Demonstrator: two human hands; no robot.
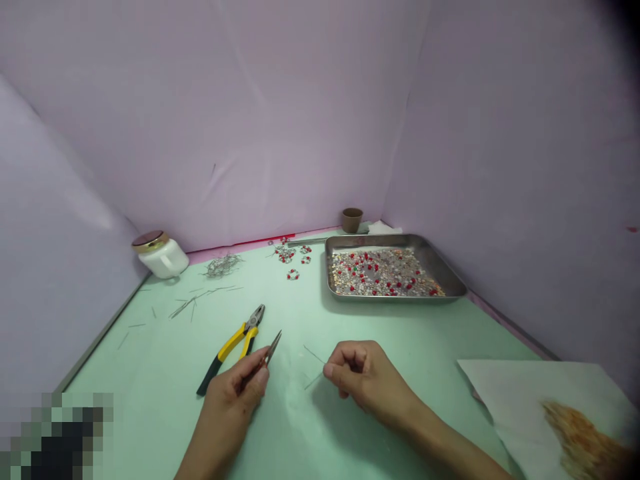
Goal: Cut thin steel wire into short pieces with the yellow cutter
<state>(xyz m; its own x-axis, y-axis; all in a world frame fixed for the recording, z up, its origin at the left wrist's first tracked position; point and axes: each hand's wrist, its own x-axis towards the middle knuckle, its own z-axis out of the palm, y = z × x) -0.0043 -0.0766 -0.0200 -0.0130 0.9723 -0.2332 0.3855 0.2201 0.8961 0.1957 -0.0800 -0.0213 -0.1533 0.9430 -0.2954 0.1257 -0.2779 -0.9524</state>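
My left hand [233,410] grips a small pair of pointed pliers [267,355] with reddish handles, its steel tips angled up and to the right. Just beyond that hand, a pair of yellow-and-black combination pliers [239,345] lies on the pale green tabletop [295,433], close to but apart from my fingers. My right hand [361,377] pinches a thin steel wire [314,354] between thumb and fingers, and the fingertips hide the pinched part. A second short wire end [313,381] shows beside those fingers; I cannot tell whether it is the same piece.
A steel tray [440,275] of red and silver beads stands at the back right. Finished bead rings [293,275] and a tangle of wire pieces [223,267] lie near it. A white jar [161,257], a brown cup [352,220] and a stained paper sheet [525,400] surround the work area.
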